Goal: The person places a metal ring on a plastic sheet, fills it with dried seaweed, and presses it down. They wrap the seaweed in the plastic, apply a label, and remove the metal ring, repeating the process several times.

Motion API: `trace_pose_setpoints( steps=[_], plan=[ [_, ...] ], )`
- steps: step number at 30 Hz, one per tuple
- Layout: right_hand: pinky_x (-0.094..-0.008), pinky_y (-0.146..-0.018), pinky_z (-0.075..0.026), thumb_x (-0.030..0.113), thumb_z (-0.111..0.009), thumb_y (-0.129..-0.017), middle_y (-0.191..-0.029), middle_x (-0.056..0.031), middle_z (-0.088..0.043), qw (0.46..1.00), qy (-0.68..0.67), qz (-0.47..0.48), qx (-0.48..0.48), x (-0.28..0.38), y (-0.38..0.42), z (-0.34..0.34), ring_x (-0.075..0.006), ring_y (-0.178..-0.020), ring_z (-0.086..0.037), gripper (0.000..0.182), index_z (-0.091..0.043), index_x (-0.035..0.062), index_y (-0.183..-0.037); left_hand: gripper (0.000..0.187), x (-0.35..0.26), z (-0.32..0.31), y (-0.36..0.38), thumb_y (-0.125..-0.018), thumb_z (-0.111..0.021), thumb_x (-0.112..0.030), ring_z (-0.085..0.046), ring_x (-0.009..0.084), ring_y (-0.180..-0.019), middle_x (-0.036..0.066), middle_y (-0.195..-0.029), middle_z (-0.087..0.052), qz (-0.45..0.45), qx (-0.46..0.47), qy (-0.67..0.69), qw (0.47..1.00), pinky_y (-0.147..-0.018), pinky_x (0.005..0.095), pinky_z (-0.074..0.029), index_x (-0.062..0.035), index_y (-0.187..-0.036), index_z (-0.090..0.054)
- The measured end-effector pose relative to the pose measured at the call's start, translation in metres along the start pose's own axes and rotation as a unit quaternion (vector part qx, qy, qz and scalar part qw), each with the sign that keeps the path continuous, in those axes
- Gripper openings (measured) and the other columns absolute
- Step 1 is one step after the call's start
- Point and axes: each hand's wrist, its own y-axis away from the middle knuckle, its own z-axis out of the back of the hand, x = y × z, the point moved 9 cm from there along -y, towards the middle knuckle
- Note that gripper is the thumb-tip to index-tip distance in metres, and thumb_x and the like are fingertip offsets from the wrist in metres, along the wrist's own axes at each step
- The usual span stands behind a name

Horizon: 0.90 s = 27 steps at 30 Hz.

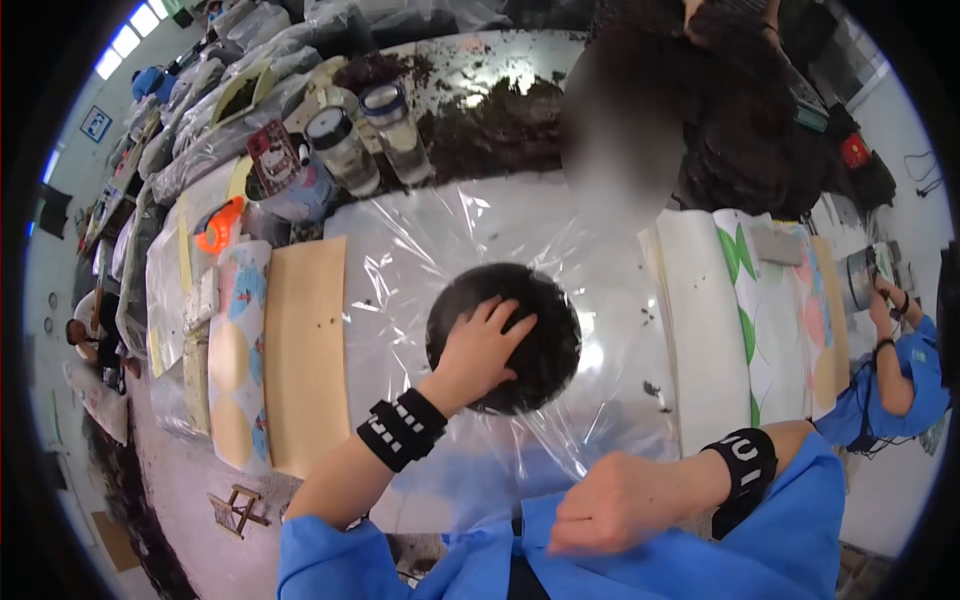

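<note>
My left hand (477, 352) lies with its fingers spread on a round dark disc (545, 335), pressing on its left and middle part. Under and around the disc, clear plastic film (410, 300) is stretched with creases running outward. My right hand (605, 505) hangs near my body, to the lower right of the disc and apart from it. Its fingers are curled together, and what they hold, if anything, is hidden.
Two clear jars (343, 150) (397, 132) stand behind the film, beside dark loose material (510, 125). An orange tape dispenser (220, 225) lies at the left. Paper stacks (700, 320) flank the film. Other people work at the right edge and far left.
</note>
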Motion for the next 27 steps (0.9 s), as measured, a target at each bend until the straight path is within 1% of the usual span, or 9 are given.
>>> trace_pose_setpoints(
  steps=[3,5,7,10,12,16,19,23,27],
  plan=[
    [-0.0301,-0.052,-0.049,0.015,-0.071,-0.087,-0.075,-0.0043,-0.065,0.965,-0.168,-0.094,-0.180,-0.079,-0.021,0.086,-0.0158,-0.065,-0.065,0.023,-0.068,0.0049,-0.108,0.077,0.000,0.020,-0.003,-0.076,-0.079,-0.034,-0.044,0.0339,-0.137,0.013,-0.146,-0.050,-0.046,-0.009,0.041,0.998,-0.103,0.0476,-0.043,-0.0125,-0.144,-0.049],
    [-0.0313,-0.071,-0.055,0.018,-0.071,-0.089,-0.092,-0.0118,-0.072,0.848,-0.322,-0.292,-0.303,-0.219,0.005,0.069,-0.0208,-0.078,-0.070,0.031,-0.065,0.0003,-0.113,0.073,0.012,0.054,-0.012,-0.080,-0.077,-0.036,-0.046,0.0327,-0.136,0.014,-0.144,-0.052,-0.085,-0.073,0.071,0.991,-0.104,0.0458,-0.043,-0.0116,-0.143,-0.050],
    [-0.0308,-0.073,-0.055,0.019,-0.071,-0.090,-0.092,-0.0127,-0.071,0.795,-0.116,-0.403,-0.437,-0.349,0.071,0.029,-0.0196,-0.083,-0.069,0.034,-0.063,-0.0003,-0.116,0.069,0.035,0.084,-0.014,-0.085,-0.073,-0.039,-0.049,0.0344,-0.134,0.015,-0.145,-0.050,-0.049,-0.104,0.030,0.993,-0.105,0.0445,-0.043,-0.0093,-0.143,-0.051],
    [-0.0341,-0.079,-0.055,0.026,-0.071,-0.091,-0.097,-0.0166,-0.070,0.778,-0.114,-0.389,-0.481,-0.407,0.075,0.039,-0.0233,-0.090,-0.069,0.041,-0.061,-0.0034,-0.117,0.070,0.072,0.048,-0.010,-0.086,-0.073,-0.037,-0.049,0.0356,-0.132,0.015,-0.146,-0.050,-0.040,-0.101,0.195,0.975,-0.106,0.0451,-0.042,-0.0078,-0.144,-0.048],
    [-0.0382,-0.087,-0.053,0.041,-0.070,-0.091,-0.100,-0.0200,-0.069,0.641,-0.077,-0.481,-0.593,-0.423,0.092,0.068,-0.0308,-0.095,-0.068,0.054,-0.060,-0.0072,-0.114,0.072,0.079,0.042,-0.011,-0.086,-0.075,-0.035,-0.050,0.0365,-0.131,0.015,-0.146,-0.050,-0.035,-0.104,0.265,0.958,-0.107,0.0451,-0.041,-0.0081,-0.146,-0.046],
    [-0.0390,-0.093,-0.050,0.062,-0.071,-0.080,-0.106,-0.0275,-0.068,0.530,-0.023,-0.620,-0.578,-0.514,0.096,0.111,-0.0394,-0.106,-0.065,0.082,-0.063,-0.0153,-0.106,0.069,0.086,0.044,-0.017,-0.089,-0.073,-0.031,-0.051,0.0379,-0.129,0.017,-0.146,-0.051,-0.011,-0.079,0.261,0.962,-0.109,0.0431,-0.041,-0.0088,-0.147,-0.044],
    [-0.0397,-0.092,-0.051,0.054,-0.081,-0.073,-0.110,-0.0284,-0.068,0.600,-0.093,-0.671,-0.425,-0.562,0.075,0.110,-0.0386,-0.111,-0.065,0.082,-0.063,-0.0173,-0.109,0.058,0.126,0.037,-0.027,-0.096,-0.065,-0.036,-0.061,0.0344,-0.117,0.018,-0.136,-0.059,0.119,-0.030,0.418,0.900,-0.098,0.0432,-0.049,-0.0050,-0.142,-0.049],
    [-0.0418,-0.088,-0.052,0.029,-0.092,-0.063,-0.124,-0.0273,-0.062,0.585,-0.190,-0.649,-0.447,-0.562,0.072,0.106,-0.0350,-0.109,-0.065,0.087,-0.053,-0.0171,-0.126,0.063,0.215,0.050,-0.068,-0.098,-0.061,-0.038,-0.059,0.0378,-0.119,0.026,-0.135,-0.055,0.282,-0.122,0.410,0.859,-0.102,0.0422,-0.047,0.0022,-0.143,-0.043],
    [-0.0387,-0.087,-0.051,0.028,-0.092,-0.063,-0.120,-0.0232,-0.062,0.593,-0.330,-0.576,-0.455,-0.567,0.075,0.091,-0.0288,-0.103,-0.063,0.085,-0.052,-0.0181,-0.123,0.082,0.237,0.038,-0.124,-0.091,-0.069,-0.037,-0.041,0.0471,-0.134,0.038,-0.144,-0.036,0.222,-0.152,0.248,0.931,-0.112,0.0477,-0.036,0.0118,-0.145,-0.032]
  ],
)
